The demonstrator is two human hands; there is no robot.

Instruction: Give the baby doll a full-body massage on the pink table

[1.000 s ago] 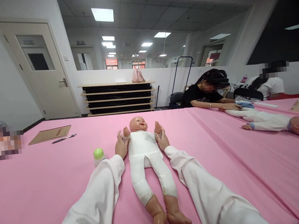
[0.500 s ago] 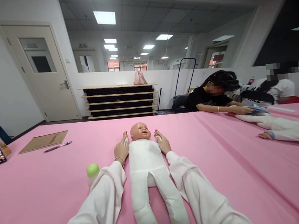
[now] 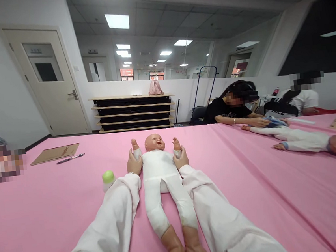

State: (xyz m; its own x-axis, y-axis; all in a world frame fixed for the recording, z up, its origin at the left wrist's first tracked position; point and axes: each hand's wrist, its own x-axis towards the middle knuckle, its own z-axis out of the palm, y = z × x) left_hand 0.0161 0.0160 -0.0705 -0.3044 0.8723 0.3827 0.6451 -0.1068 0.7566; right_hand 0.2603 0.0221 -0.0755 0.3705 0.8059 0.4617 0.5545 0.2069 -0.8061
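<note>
A baby doll (image 3: 160, 168) with a white cloth body lies on its back on the pink cloth (image 3: 106, 223), head away from me and feet toward me. My left hand (image 3: 134, 163) is closed round the doll's arm on the left, and that arm's small plastic hand (image 3: 134, 144) sticks up above my fingers. On the other side, my right hand (image 3: 181, 158) grips the second arm, with its plastic hand (image 3: 175, 143) pointing up. Left of my left sleeve stands a small bottle with a green cap (image 3: 108, 176).
A brown notebook (image 3: 55, 153) and a pen (image 3: 70, 158) lie at the far left. At the right, a person in black (image 3: 228, 110) handles blue cloth (image 3: 274, 121) by a second doll (image 3: 302, 138). Shelves (image 3: 133, 111) stand beyond the table.
The doll's forearms have come up and show more clearly in my hands. The doll sits slightly farther up in view, so its feet now show. My view has shifted a little right.
</note>
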